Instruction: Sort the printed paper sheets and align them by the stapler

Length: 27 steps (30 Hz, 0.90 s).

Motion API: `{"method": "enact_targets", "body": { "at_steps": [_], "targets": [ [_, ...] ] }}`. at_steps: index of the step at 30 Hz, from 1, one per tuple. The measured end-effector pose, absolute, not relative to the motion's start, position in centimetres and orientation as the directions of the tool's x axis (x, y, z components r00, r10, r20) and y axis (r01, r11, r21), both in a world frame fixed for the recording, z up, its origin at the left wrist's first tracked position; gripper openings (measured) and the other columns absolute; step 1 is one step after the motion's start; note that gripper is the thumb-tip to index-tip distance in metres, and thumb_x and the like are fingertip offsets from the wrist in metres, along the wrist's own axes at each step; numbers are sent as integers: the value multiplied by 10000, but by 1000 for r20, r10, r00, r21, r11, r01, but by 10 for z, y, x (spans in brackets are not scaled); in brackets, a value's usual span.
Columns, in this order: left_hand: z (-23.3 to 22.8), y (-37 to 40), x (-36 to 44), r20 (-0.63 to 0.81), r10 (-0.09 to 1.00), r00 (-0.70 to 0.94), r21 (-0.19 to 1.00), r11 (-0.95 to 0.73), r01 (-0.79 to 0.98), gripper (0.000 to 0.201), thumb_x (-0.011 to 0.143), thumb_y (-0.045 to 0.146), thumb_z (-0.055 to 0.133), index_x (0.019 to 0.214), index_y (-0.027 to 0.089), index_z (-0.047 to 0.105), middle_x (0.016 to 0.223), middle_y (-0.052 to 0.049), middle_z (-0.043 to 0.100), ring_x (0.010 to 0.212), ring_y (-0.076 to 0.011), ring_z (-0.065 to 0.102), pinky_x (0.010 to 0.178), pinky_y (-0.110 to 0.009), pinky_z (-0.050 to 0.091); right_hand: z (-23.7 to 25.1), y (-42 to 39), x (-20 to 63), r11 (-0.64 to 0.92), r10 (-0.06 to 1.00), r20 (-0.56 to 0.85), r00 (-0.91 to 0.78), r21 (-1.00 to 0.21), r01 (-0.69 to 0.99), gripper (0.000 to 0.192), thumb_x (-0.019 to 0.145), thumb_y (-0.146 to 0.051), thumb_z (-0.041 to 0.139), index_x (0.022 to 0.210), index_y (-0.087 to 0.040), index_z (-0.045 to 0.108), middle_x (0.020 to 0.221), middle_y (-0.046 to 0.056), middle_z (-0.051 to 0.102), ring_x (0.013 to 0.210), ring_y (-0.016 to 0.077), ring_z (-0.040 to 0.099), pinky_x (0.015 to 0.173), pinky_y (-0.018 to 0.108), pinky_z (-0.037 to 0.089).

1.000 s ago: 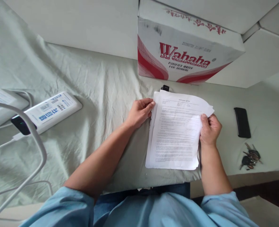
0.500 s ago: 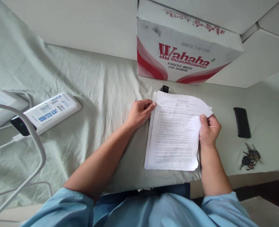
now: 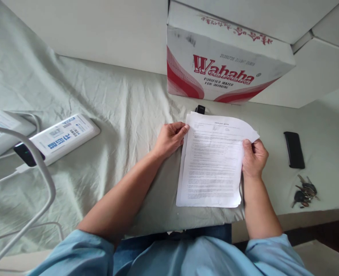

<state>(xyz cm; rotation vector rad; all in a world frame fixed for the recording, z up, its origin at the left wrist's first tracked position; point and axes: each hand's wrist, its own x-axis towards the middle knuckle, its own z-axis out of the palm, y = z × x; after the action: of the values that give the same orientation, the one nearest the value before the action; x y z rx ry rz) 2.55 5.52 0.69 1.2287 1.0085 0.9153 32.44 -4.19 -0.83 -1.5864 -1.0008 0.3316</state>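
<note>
A small stack of printed paper sheets (image 3: 212,165) lies in front of me, its edges slightly out of line. My left hand (image 3: 172,138) pinches the upper left edge, thumb on top and the other fingers curled. On the opposite side, my right hand (image 3: 254,156) grips the upper right edge, where the corner bends up a little over the fingers. Small print covers the top sheet under a short heading. Just beyond the top edge, a small black object (image 3: 200,109) sticks out, partly hidden by the paper.
A Wahaha water carton (image 3: 226,65) stands behind the papers against white panels. To the right are a black phone (image 3: 294,150) and a bunch of keys (image 3: 305,192). White power banks (image 3: 68,134) with cables lie left on the wrinkled green cloth (image 3: 114,103).
Both hands keep their hold on the paper sheets. The top sheet's upper right corner has shifted very slightly to the right; the whole view has moved a touch.
</note>
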Motion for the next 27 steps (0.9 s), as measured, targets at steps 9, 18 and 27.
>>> {"method": "enact_targets", "body": {
  "at_steps": [9, 18, 27],
  "targets": [
    [6, 55, 27, -117, 951, 285, 985, 147, -87, 590, 884, 693, 782, 655, 206, 541, 506, 34, 464, 469, -81, 394, 481, -263, 285, -4, -39, 325, 45, 620, 375, 689, -894, 446, 439, 798, -595, 880, 913, -188, 761, 795, 0, 712, 709, 150, 613, 691, 308, 517],
    [5, 53, 29, -122, 950, 289, 964, 183, -193, 589, 843, 694, 825, 652, 203, 563, 516, 44, 435, 453, -78, 367, 448, -268, 245, 3, -42, 317, 48, 657, 347, 669, -905, 422, 443, 764, -607, 898, 848, -196, 754, 677, -26, 641, 613, 127, 527, 584, 273, 440],
    [5, 53, 28, -93, 957, 274, 984, 130, -119, 570, 866, 705, 803, 696, 188, 636, 512, 36, 471, 471, -85, 386, 466, -263, 265, 4, -39, 310, 23, 660, 284, 696, -933, 359, 492, 711, -644, 909, 832, -196, 745, 684, -19, 656, 620, 133, 541, 584, 277, 446]
  ]
}}
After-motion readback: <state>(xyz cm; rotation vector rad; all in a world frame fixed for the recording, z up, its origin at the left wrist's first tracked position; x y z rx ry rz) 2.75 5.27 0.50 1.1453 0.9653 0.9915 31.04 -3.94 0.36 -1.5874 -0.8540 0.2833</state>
